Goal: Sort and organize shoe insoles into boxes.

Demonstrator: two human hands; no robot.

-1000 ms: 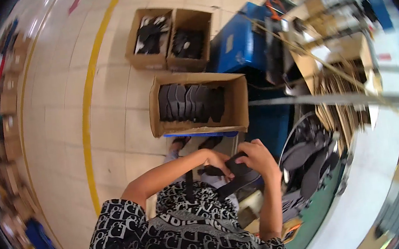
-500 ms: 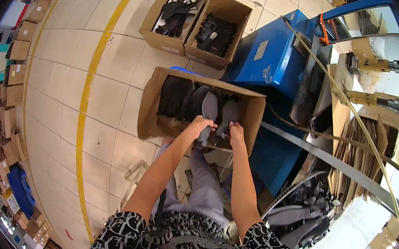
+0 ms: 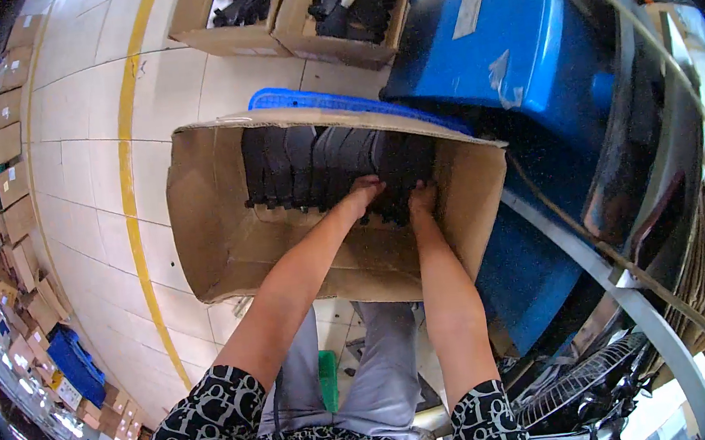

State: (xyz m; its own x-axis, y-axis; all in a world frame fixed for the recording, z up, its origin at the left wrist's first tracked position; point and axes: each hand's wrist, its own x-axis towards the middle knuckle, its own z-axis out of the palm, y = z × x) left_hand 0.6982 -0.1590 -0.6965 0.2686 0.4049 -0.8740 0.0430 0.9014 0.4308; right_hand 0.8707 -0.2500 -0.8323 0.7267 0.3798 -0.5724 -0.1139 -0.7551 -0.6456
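Note:
Both my hands are down inside a deep cardboard box (image 3: pixel 206 214), at the right end of a row of dark grey, sole-shaped pieces (image 3: pixel 303 161) standing packed on edge. My left hand (image 3: pixel 366 188) has its fingers closed at the near ends of these pieces. Close to the box's right wall, my right hand (image 3: pixel 422 200) is also closed, low against a dark piece. Shadow partly hides the fingertips and the pieces they grip. A strip of the box's cardboard bottom shows in front of the row.
A blue plastic crate (image 3: pixel 288 98) edges out behind the box. Two more cartons (image 3: pixel 338 45) of dark pieces stand farther back. To the right are a large blue machine housing (image 3: pixel 480 43), a slanting metal bar (image 3: pixel 569 240) and stacked flat cardboard (image 3: pixel 704 217). A yellow line (image 3: pixel 129 157) marks the tiled floor.
My hands have gone deeper into the box, taking the two grey sole-shaped pieces down into the row. My view has moved closer, and the box appears larger.

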